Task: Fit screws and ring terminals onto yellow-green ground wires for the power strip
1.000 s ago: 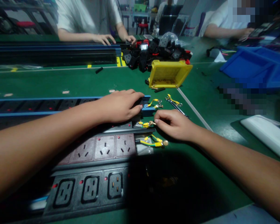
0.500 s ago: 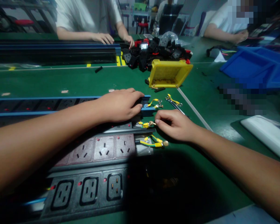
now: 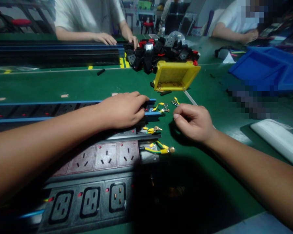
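Note:
My left hand [image 3: 127, 109] lies over the right end of a blue-edged power strip [image 3: 154, 113], its fingers curled round the rail. Short yellow-green wires with ring terminals [image 3: 162, 106] stick out of that end. To the right, my right hand [image 3: 195, 122] is closed, thumb against curled index finger; whatever it may hold is hidden. Just beyond it shows the head of a wrench [image 3: 175, 103], the rest behind the hand. Nearer me lie a strip with brownish-red sockets [image 3: 106, 156] and a black socket strip [image 3: 90, 201]. A brass bolt [image 3: 171, 149] joins the brown strip's wire ends.
A yellow bin [image 3: 177, 76] lies tipped with small metal parts inside. Behind it is a heap of black and red socket modules [image 3: 158, 53]. Blue bins [image 3: 266, 68] and a white bar [image 3: 278, 139] lie right. A co-worker's hands [image 3: 106, 39] rest across the table.
My right hand has moved right and slightly up, away from the wire ends, and now covers most of the wrench. My left hand keeps its place on the blue-edged strip.

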Available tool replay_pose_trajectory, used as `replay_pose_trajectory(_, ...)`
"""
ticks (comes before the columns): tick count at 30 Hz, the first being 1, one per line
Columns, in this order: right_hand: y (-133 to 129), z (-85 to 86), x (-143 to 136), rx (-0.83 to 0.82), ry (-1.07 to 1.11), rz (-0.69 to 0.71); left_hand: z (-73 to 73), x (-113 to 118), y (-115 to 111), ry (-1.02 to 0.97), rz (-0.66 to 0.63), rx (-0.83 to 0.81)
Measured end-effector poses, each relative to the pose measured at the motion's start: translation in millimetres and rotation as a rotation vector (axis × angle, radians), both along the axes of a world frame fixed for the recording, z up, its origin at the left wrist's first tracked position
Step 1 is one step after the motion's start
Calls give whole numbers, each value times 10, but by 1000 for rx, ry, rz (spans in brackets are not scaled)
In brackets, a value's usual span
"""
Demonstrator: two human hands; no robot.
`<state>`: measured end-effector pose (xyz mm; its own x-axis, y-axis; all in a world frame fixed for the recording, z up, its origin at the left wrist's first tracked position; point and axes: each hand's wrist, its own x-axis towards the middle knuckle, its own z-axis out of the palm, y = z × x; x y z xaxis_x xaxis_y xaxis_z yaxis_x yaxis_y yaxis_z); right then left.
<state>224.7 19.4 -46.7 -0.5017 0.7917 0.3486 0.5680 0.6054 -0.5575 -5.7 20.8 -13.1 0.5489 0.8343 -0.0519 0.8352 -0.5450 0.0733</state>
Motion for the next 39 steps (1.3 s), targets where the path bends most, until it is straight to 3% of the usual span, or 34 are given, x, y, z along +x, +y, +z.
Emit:
replay_pose_trajectory(10,22,-143,-7,4,-45,110,-18,21,-27,58,-6,52)
replay_pose_trajectory(20,88,-210,-43,-68,-195,-20,-2,59,-55,106,17,65)
replay_pose_trajectory(25,132,-220,-55,-38,-223,-26,-32,51,-62,94,-2,89)
replay_pose_trajectory(36,173,-194,-58,-8,-202,128,-100,51,-97,70,-28,103)
replay_pose_trajectory(39,236,-164,-9,10,-119,82,-118,41,-93,51,-27,107)
